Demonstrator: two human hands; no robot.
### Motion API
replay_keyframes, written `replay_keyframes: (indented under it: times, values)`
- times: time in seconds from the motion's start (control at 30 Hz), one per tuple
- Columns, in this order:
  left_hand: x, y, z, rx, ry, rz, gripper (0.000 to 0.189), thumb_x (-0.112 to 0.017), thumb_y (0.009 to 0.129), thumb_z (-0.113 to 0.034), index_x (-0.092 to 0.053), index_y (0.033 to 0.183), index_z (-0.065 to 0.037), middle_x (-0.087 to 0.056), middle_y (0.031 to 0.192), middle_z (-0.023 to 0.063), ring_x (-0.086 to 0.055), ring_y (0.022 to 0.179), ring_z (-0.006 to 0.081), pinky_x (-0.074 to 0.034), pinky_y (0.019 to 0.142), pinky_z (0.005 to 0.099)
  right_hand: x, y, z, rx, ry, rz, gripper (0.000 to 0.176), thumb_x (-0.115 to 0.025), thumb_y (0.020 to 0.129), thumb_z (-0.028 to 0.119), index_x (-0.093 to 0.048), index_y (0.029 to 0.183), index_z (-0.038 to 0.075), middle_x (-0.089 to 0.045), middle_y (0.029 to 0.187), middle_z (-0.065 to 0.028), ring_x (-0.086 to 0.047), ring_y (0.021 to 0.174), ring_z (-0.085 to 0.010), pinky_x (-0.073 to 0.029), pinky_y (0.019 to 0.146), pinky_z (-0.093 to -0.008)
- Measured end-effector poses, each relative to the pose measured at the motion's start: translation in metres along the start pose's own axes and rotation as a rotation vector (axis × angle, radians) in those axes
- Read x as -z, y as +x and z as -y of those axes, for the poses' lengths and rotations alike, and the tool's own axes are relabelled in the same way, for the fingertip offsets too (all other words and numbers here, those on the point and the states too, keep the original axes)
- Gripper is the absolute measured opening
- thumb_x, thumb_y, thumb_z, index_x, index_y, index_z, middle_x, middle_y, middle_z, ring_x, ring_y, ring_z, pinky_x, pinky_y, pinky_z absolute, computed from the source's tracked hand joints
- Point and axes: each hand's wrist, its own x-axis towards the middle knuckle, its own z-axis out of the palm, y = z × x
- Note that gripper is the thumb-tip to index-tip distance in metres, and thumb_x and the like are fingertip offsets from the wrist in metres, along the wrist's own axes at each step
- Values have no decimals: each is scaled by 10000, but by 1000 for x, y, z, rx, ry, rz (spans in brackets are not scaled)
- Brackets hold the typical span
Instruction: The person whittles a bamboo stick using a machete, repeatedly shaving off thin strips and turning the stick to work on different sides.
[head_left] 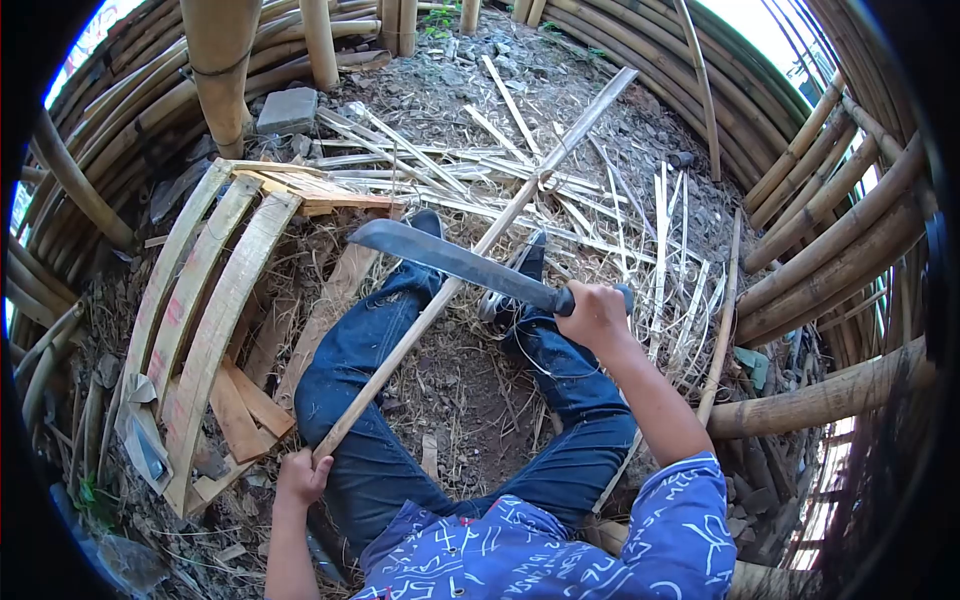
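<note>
My right hand (592, 318) is closed round the dark handle of a machete (455, 264), whose broad blade points left across my shins. In my left hand (301, 478), beside my thigh, is the near end of a long bamboo strip (410, 342). The strip slants up and away between my legs, its far end over the littered ground. The machete blade crosses the strip around its middle, overlapping it in this view. My legs in blue jeans (365, 345) are spread to either side of bare soil.
A slatted wooden pallet or crate (225, 330) stands close on my left. Split bamboo slivers (665, 240) and shavings litter the ground ahead and to the right. Bamboo poles (840, 280) are stacked around both sides, one thick post (222, 75) stands upright, and a grey block (287, 110) lies near it.
</note>
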Motion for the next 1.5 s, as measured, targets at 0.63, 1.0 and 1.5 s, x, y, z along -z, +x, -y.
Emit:
replay_keyframes:
  times: [0.63, 1.0, 1.5]
  values:
    - [0, 3, 1, -27, -11, 33, 591, -610, 892, -493, -545, 659, 46, -568, 655, 300, -589, 692, 514, -464, 593, 539, -20, 39, -14, -58, -24, -94, 192, -705, 751, 262, -673, 837, 93, -699, 745, -153, -706, 745, -322, -537, 683, -442]
    - [7, 4, -1, 18, -53, 76, 607, -612, 877, -513, -550, 663, 52, -560, 643, 300, -594, 681, 508, -460, 577, 531, 58, 93, -105, -594, -129, -109, 230, -666, 777, 285, -732, 874, 87, -734, 899, -155, -723, 857, -294, -570, 787, -413]
    - [0, -18, 27, 1, -45, 50, 556, -601, 863, -503, -537, 686, 20, -564, 631, 267, -585, 644, 497, -458, 560, 523, 65, 79, -98, -447, -114, -135, 271, -671, 757, 293, -719, 861, 47, -719, 864, -196, -705, 848, -362, -561, 799, -434]
